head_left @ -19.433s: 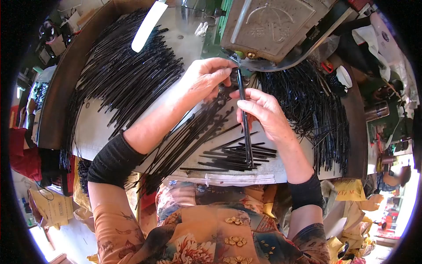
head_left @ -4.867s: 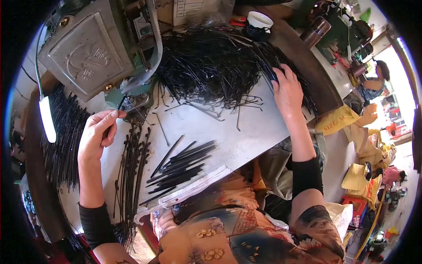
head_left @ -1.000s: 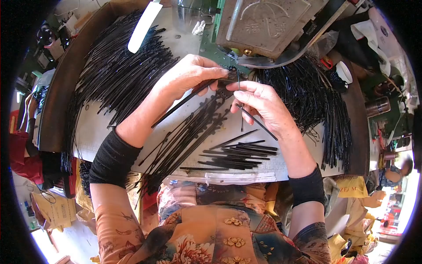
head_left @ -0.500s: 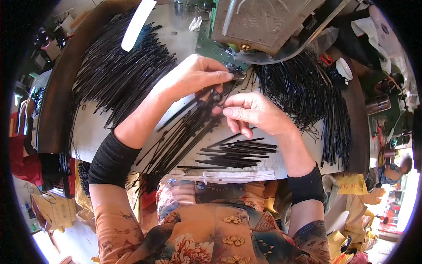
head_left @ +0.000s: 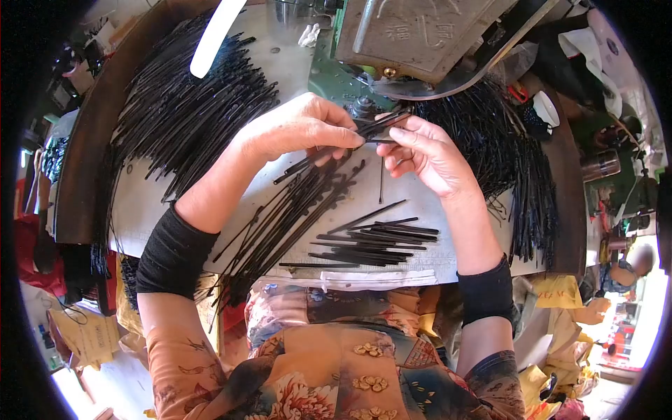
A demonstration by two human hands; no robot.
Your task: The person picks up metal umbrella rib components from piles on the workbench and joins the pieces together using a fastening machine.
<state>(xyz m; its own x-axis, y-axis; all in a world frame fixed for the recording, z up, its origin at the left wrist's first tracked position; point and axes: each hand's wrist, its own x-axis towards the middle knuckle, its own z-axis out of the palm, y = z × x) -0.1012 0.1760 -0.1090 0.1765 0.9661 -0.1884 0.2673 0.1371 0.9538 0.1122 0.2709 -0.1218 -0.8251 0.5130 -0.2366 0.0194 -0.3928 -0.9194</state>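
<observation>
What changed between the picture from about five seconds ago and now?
The right hand has left the right-hand pile of black rods and come across beside the left hand, in front of the machine. The left hand now grips several rods, the right hand at their ends; whether it grips them is unclear. The view has swung too. The short rods remain in their heap.

A pale tabletop [head_left: 462, 245] sits inside a brown rim [head_left: 85, 168], with a white lamp [head_left: 218, 38] at far left. A bright opening [head_left: 652, 301], perhaps a doorway, glares at right; pale floor [head_left: 127, 378] shows near left.
</observation>
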